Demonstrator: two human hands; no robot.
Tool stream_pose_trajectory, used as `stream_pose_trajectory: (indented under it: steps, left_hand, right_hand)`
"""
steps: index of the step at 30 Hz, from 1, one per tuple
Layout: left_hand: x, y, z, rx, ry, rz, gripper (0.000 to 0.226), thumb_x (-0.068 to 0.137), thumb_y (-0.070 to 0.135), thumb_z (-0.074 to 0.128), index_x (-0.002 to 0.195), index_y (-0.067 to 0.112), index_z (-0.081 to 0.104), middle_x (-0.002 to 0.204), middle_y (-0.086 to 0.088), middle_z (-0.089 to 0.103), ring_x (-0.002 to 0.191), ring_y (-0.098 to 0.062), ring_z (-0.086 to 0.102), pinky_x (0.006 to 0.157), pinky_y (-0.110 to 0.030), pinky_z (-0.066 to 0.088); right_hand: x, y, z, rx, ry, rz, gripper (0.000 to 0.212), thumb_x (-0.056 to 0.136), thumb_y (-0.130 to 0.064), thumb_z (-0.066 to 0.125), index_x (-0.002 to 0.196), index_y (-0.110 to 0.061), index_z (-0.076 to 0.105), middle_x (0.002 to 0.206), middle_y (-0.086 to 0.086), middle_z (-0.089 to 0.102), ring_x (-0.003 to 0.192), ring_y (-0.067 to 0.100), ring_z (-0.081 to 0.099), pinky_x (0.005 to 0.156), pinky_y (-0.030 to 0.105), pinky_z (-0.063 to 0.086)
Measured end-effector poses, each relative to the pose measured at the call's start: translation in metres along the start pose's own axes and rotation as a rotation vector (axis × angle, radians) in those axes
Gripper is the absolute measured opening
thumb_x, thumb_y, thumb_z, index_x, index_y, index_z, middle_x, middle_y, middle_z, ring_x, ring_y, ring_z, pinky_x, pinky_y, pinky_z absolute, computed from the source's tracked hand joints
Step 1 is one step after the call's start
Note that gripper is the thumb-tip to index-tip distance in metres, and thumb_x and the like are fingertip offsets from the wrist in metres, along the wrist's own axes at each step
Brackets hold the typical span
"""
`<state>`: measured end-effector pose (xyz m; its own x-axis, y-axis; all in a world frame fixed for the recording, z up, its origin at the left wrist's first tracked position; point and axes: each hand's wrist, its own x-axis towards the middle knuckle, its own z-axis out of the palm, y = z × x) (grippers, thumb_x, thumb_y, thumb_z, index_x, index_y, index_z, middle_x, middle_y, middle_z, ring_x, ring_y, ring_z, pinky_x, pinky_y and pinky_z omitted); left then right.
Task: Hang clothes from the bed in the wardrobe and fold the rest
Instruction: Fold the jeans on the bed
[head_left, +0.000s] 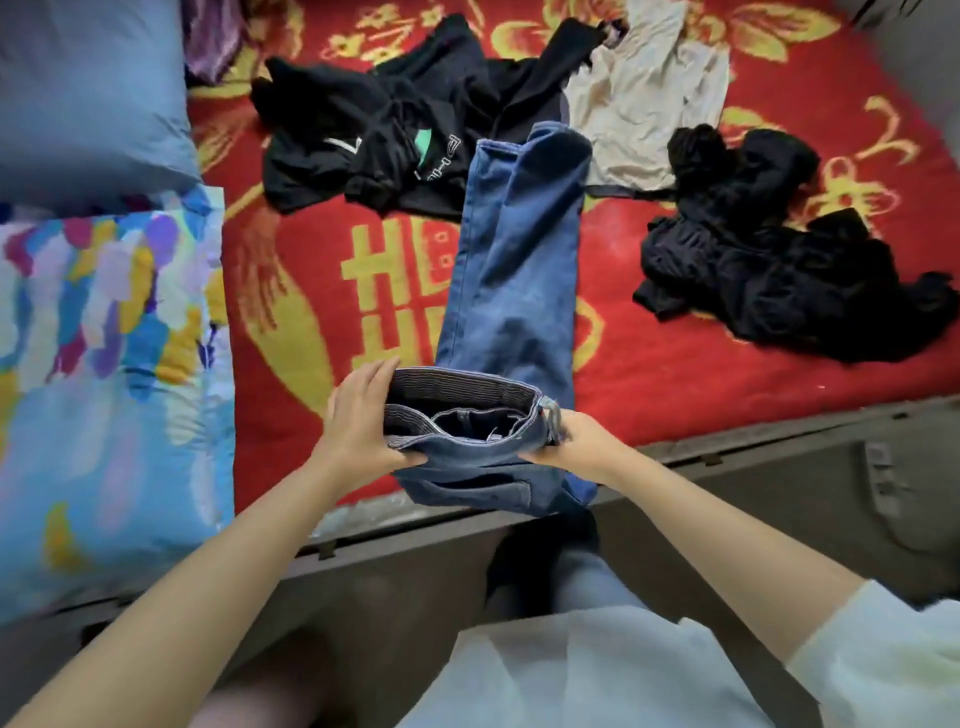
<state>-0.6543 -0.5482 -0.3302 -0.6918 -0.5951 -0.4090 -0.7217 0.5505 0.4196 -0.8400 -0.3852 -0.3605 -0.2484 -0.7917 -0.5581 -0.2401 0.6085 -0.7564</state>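
Note:
Blue jeans lie lengthwise on the red and gold bedspread, legs pointing away from me. Their waistband is lifted off the bed's near edge. My left hand grips the waistband's left side, thumb underneath. My right hand pinches its right side. Beyond the legs lies a heap of black clothes with white lettering. A cream garment is spread at the back right, and a crumpled black garment lies to the right.
A blue pillow and a colourful patterned quilt fill the bed's left side. A purple cloth shows at the top left. The dark bed frame edge runs below the bedspread, with dark floor near my legs.

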Motion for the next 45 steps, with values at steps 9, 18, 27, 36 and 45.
stream_pose_trajectory:
  steps: [9, 18, 27, 36, 45]
  left_hand:
    - [-0.003, -0.005, 0.049, 0.333, -0.296, 0.233, 0.031, 0.088, 0.014, 0.053, 0.119, 0.016, 0.058, 0.110, -0.002, 0.064, 0.108, -0.023, 0.055, 0.087, -0.027, 0.037]
    - [-0.004, -0.037, 0.098, 0.187, -0.449, 0.170, 0.024, 0.085, 0.009, 0.055, 0.109, 0.009, 0.054, 0.123, -0.004, 0.052, 0.113, -0.023, 0.044, 0.083, -0.029, 0.035]
    - [-0.007, -0.053, 0.147, 0.341, -0.582, 0.130, 0.062, 0.088, 0.009, 0.043, 0.140, 0.042, 0.030, 0.142, 0.014, 0.039, 0.126, -0.011, 0.041, 0.079, -0.024, 0.038]
    - [-0.009, -0.074, 0.176, 0.471, -0.566, 0.116, 0.043, 0.088, 0.011, 0.047, 0.127, 0.029, 0.055, 0.119, -0.003, 0.052, 0.117, -0.022, 0.042, 0.084, -0.029, 0.029]
    - [-0.074, -0.066, 0.186, 0.097, -0.218, 0.147, 0.018, 0.068, 0.009, 0.036, 0.060, 0.007, 0.053, 0.055, -0.008, 0.057, 0.053, -0.026, 0.058, 0.074, -0.036, 0.038]
  right_hand:
    - [-0.004, 0.044, 0.029, 0.168, -0.222, 0.064, 0.049, 0.078, 0.011, 0.059, 0.124, -0.006, 0.052, 0.114, 0.011, 0.061, 0.094, 0.009, 0.059, 0.077, 0.008, 0.043]
    - [0.027, 0.190, 0.086, 0.493, 0.264, 0.904, 0.035, 0.093, -0.007, 0.042, 0.127, 0.002, 0.042, 0.082, 0.010, 0.047, 0.069, 0.019, 0.042, 0.069, 0.033, 0.041]
    - [0.064, 0.226, 0.118, 0.871, 0.322, 0.882, 0.053, 0.093, -0.005, 0.042, 0.143, -0.010, 0.024, 0.146, 0.016, 0.032, 0.100, 0.023, 0.041, 0.086, 0.037, 0.037]
    - [0.082, 0.241, 0.099, 0.241, 0.041, 0.699, 0.028, 0.079, 0.013, 0.043, 0.100, -0.001, 0.053, 0.088, 0.012, 0.052, 0.081, 0.020, 0.044, 0.056, 0.026, 0.032]
    - [0.053, 0.213, 0.081, 0.520, 0.104, 0.582, 0.022, 0.065, 0.008, 0.047, 0.064, -0.013, 0.040, 0.032, -0.013, 0.042, 0.034, 0.001, 0.036, 0.038, 0.014, 0.026]
